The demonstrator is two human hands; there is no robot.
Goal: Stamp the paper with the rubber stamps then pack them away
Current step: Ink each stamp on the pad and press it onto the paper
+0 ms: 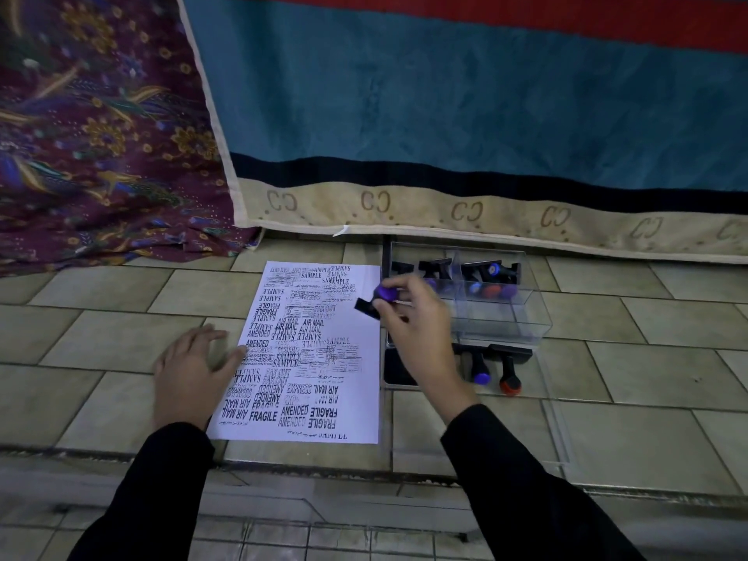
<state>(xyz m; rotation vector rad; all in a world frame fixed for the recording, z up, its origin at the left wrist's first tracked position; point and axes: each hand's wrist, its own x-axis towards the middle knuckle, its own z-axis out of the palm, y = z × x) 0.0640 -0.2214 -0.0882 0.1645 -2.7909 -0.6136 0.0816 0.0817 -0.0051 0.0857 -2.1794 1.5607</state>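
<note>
Purple-handled stamp (382,294) is pinched in the right hand (413,317) over the right edge of the paper (358,398), beside the clear box (526,317). Left hand (194,366) is pressed flat on the paper's left edge. Sheet crowded: a new print may be overlapped and blurred.

Paper (307,350) — densely stamped, flat, purple-handled stamp (383,293) tilted beside it
</note>
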